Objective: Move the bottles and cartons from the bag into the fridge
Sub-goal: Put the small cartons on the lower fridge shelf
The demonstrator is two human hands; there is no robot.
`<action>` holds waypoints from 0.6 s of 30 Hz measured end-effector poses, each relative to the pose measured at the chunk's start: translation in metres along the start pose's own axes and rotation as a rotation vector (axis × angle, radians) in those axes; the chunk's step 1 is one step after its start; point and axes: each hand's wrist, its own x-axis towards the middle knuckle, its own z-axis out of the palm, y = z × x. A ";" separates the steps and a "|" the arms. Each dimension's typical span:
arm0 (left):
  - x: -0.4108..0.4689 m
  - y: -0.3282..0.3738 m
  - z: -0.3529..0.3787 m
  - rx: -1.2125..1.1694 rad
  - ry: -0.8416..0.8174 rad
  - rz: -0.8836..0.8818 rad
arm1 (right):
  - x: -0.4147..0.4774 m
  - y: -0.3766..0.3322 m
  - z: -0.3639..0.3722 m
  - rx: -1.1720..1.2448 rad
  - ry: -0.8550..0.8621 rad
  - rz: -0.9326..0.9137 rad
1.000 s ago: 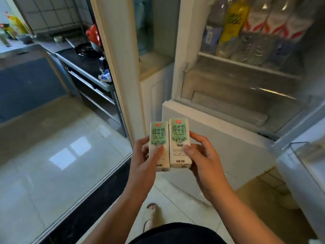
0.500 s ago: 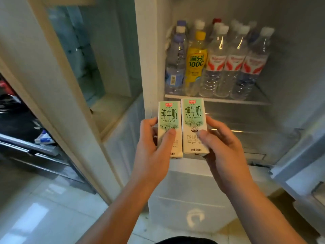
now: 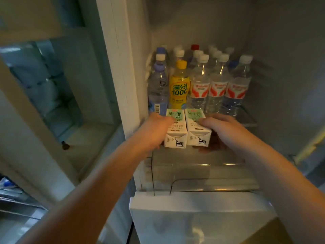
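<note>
Placement at the front edge of the glass fridge shelf (image 3: 246, 120): left hand (image 3: 154, 131) gripped one white-and-green cardboard milk carton (image 3: 175, 128), right hand (image 3: 221, 129) gripped the matching second carton (image 3: 197, 127), side by side and touching, apparently to seat both before the upright plastic bottles (image 3: 217, 88).

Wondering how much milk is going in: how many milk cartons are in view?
2. The left white-and-green cardboard milk carton is in the left hand; the right milk carton is in the right hand, side by side before the clear plastic bottles. More could hide behind those.
</note>
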 end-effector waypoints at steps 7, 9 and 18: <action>0.035 -0.006 0.009 0.337 -0.224 -0.212 | 0.047 0.007 -0.028 -0.260 -0.343 0.340; 0.044 -0.005 0.015 0.376 -0.275 -0.268 | 0.063 0.012 -0.033 -0.315 -0.394 0.399; 0.087 -0.017 0.037 0.477 -0.330 -0.577 | 0.126 0.028 -0.028 -0.517 -0.618 0.685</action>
